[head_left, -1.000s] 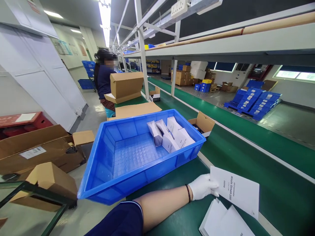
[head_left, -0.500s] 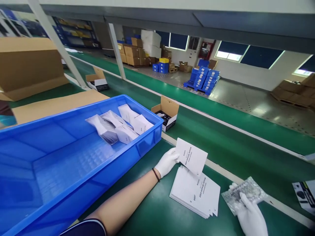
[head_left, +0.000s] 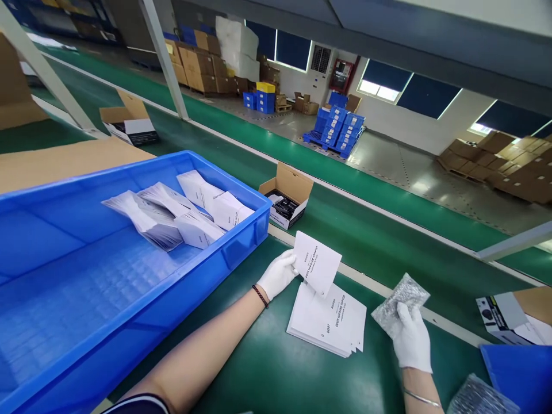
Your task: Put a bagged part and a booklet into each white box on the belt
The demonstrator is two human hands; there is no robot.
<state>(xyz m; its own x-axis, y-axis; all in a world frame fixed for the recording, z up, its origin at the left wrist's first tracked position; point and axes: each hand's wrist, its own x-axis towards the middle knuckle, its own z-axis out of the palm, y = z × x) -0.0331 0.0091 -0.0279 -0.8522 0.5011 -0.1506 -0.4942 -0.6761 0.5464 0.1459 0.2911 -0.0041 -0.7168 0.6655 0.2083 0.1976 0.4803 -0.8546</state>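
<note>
My left hand (head_left: pixel 278 273), in a white glove, pinches one white booklet (head_left: pixel 317 263) by its edge and holds it tilted just above a stack of the same booklets (head_left: pixel 328 319) on the green table. My right hand (head_left: pixel 410 338), also gloved, grips a silvery bubble-wrap pouch (head_left: pixel 399 298) to the right of the stack. A big blue bin (head_left: pixel 129 276) at my left holds several white packets (head_left: pixel 176 210) at its far end.
A small open cardboard box (head_left: pixel 287 195) stands on the green conveyor belt (head_left: pixel 388 241) behind the booklets. Another open box (head_left: pixel 513 310) sits at the right edge, with a blue bin corner (head_left: pixel 517 368) and another pouch (head_left: pixel 478 397) below it. A flat cardboard sheet (head_left: pixel 64 161) lies behind the bin.
The view swung right and down, away from a co-worker. My left hand carried the booklet over the stack. My right hand came into view holding the pouch and lifted it slightly.
</note>
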